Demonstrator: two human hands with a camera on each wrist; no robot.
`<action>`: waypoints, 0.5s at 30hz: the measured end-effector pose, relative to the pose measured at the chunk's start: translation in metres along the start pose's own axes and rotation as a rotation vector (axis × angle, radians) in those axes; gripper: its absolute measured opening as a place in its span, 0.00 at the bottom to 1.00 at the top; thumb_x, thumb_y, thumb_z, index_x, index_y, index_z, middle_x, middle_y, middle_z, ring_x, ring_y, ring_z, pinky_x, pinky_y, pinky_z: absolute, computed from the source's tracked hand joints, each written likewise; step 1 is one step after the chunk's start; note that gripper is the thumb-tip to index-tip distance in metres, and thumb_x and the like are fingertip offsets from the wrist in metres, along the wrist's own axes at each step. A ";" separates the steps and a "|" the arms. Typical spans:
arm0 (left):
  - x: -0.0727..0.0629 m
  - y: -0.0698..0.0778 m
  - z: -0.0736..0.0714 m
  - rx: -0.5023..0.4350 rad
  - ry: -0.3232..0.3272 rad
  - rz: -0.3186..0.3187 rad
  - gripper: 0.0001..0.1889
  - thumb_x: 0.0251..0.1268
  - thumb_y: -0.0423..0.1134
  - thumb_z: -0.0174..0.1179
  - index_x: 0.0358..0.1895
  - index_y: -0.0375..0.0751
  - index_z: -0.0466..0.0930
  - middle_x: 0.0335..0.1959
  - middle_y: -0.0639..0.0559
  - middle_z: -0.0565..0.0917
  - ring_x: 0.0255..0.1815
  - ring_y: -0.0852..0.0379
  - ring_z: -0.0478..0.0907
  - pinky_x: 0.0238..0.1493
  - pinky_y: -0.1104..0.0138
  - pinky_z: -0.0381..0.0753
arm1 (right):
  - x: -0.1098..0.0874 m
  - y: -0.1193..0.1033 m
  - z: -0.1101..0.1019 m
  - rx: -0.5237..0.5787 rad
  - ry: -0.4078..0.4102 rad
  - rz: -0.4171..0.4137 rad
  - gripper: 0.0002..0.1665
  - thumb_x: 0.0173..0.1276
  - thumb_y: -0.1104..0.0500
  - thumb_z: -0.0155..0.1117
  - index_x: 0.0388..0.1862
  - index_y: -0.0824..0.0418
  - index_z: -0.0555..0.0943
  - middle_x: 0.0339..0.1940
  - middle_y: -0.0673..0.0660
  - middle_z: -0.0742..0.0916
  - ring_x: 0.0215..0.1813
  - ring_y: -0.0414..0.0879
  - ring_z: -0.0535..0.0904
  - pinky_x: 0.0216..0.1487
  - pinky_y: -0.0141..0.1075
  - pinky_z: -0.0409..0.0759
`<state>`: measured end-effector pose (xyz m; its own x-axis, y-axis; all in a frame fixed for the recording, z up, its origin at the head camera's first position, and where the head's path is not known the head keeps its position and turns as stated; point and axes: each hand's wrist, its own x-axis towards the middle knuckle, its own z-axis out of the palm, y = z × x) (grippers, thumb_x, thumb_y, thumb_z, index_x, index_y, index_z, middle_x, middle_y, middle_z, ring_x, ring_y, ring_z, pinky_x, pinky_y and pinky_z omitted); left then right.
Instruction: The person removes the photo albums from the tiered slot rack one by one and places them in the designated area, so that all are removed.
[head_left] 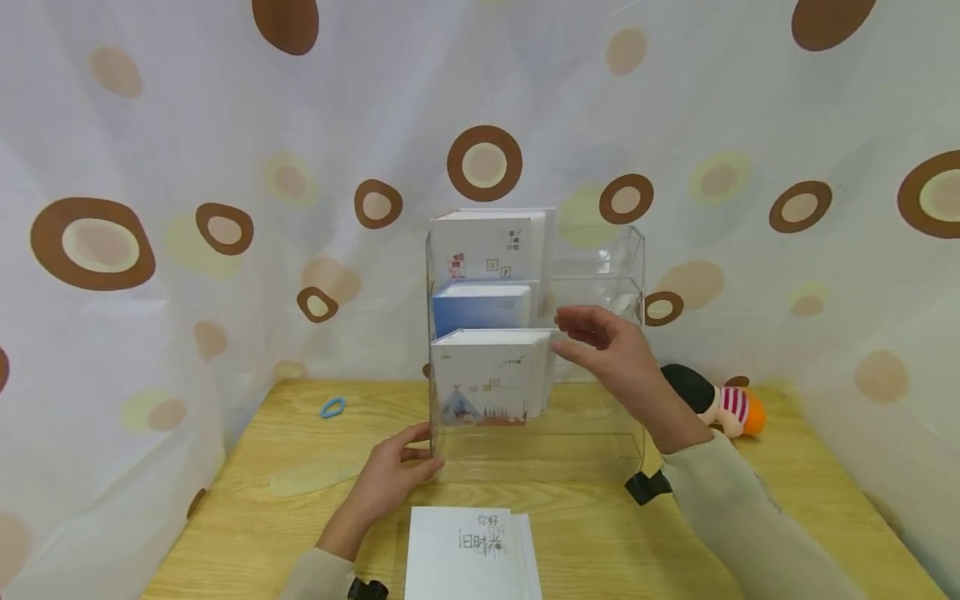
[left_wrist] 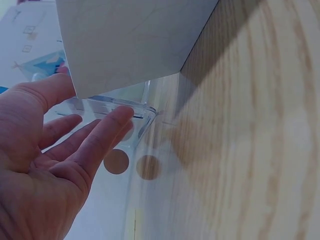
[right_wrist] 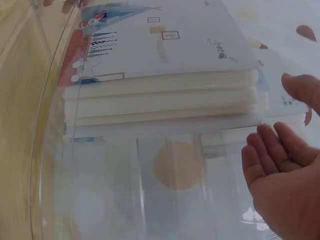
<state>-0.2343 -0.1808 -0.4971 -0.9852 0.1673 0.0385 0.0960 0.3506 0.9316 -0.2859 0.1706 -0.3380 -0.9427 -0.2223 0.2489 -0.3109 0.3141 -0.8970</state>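
The right hand, thumb and fingers apart, is beside the front book in the clear rack. The left hand, fingers parted, is at its left edge; a white book lies nearer.

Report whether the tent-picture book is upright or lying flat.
Upright: the tent-picture book stands in the front tier of the clear rack, its cover facing the head camera and its top page edges showing.
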 end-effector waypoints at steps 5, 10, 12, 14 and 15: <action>-0.002 -0.002 -0.001 0.003 0.001 -0.002 0.34 0.77 0.36 0.74 0.81 0.35 0.75 0.77 0.31 0.80 0.67 0.36 0.88 0.53 0.61 0.97 | 0.010 0.007 0.008 0.046 -0.038 0.008 0.30 0.81 0.56 0.75 0.77 0.62 0.81 0.76 0.64 0.85 0.67 0.46 0.85 0.61 0.22 0.85; -0.002 -0.002 -0.001 0.012 0.013 0.002 0.34 0.77 0.36 0.74 0.81 0.35 0.75 0.76 0.32 0.81 0.67 0.36 0.88 0.53 0.61 0.97 | 0.018 0.008 0.017 0.069 -0.072 0.011 0.28 0.81 0.55 0.75 0.76 0.59 0.83 0.74 0.62 0.86 0.60 0.46 0.85 0.61 0.29 0.87; -0.001 -0.002 -0.001 0.013 0.012 0.001 0.34 0.77 0.35 0.74 0.82 0.35 0.75 0.76 0.32 0.81 0.67 0.35 0.88 0.53 0.61 0.97 | 0.020 0.009 0.020 0.077 -0.084 0.014 0.28 0.81 0.55 0.75 0.76 0.58 0.83 0.73 0.61 0.86 0.59 0.46 0.85 0.62 0.32 0.87; -0.001 -0.002 -0.001 0.012 0.009 0.000 0.34 0.77 0.35 0.74 0.82 0.35 0.74 0.76 0.32 0.81 0.67 0.35 0.88 0.53 0.61 0.97 | 0.022 0.009 0.023 0.094 -0.090 0.021 0.28 0.81 0.55 0.75 0.75 0.58 0.83 0.72 0.61 0.86 0.60 0.45 0.86 0.62 0.34 0.88; -0.001 -0.002 0.000 0.012 0.007 0.001 0.34 0.77 0.35 0.73 0.82 0.35 0.74 0.77 0.32 0.81 0.67 0.35 0.88 0.53 0.61 0.97 | 0.023 0.010 0.024 0.103 -0.094 0.022 0.27 0.81 0.55 0.75 0.75 0.59 0.83 0.71 0.61 0.87 0.60 0.45 0.86 0.62 0.34 0.88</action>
<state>-0.2334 -0.1821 -0.4989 -0.9861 0.1609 0.0423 0.0987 0.3611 0.9273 -0.3082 0.1466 -0.3496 -0.9322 -0.3031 0.1980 -0.2717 0.2241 -0.9359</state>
